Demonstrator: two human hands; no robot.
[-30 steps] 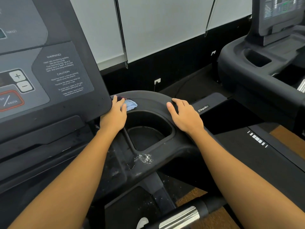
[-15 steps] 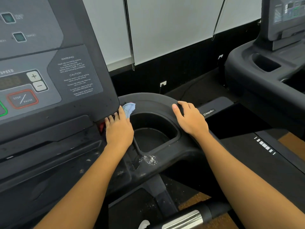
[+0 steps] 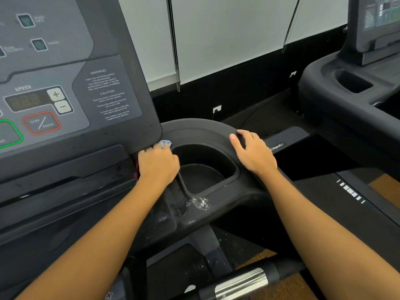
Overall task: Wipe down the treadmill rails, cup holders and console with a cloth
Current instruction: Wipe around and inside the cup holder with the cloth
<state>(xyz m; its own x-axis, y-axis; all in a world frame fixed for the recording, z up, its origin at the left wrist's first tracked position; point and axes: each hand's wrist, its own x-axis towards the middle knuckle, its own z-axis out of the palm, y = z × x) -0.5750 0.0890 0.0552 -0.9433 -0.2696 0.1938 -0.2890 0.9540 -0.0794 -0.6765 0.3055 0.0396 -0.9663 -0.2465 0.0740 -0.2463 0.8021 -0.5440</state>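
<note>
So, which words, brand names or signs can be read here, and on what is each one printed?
"SPEED", "+", "−": console, by the dark number display.
"STOP / PAUSE": red-framed button.
"WARNING", "CAUTION": headings on the notice panel; the small print beneath is too blurred to read.
"Impulse": brand mark on the black housing beyond the right hand; the last letters are unclear.
Labels beside the two small indicator windows: blurred.
</note>
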